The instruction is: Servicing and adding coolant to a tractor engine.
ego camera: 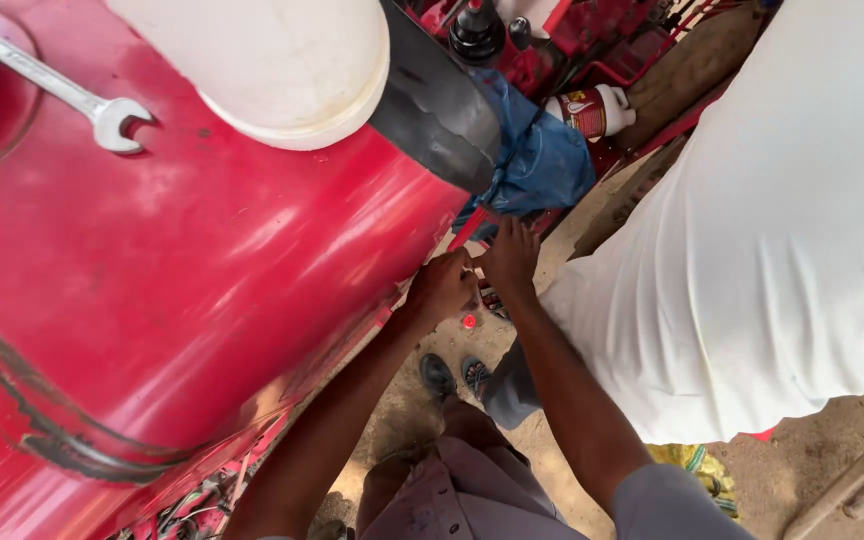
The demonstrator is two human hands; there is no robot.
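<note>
At the centre of the frame, both hands meet beside the lower edge of the glossy red sheet-metal panel [182, 260]. The left hand [442, 290] is curled into a loose fist against that edge, its fingers together around something small that cannot be made out. The right hand [510, 258] lies just beside it, touching it, with the fingers [522, 228] extended upward to the thin red metal rod [467, 230] that runs diagonally out from under the panel; whether these fingers actually clamp the rod cannot be told.

Directly above the hands, a crumpled blue cloth [542, 160] hangs below a curved black rubber piece [432, 100]. A round white plastic tub [272, 60] rests on the panel at the upper middle of the frame. A silver open-ended steel spanner [62, 90] lies flat on the panel at the upper left, well apart from both hands. A white plastic bottle with a red label [592, 110] lies on its side among red machinery parts in the upper centre-right.

On the right side of the frame, a second person in a white shirt [772, 230] stands close by. Below the hands, a small red cap [469, 321] lies on the sandy ground [832, 470], near a pair of sandalled feet [457, 375].
</note>
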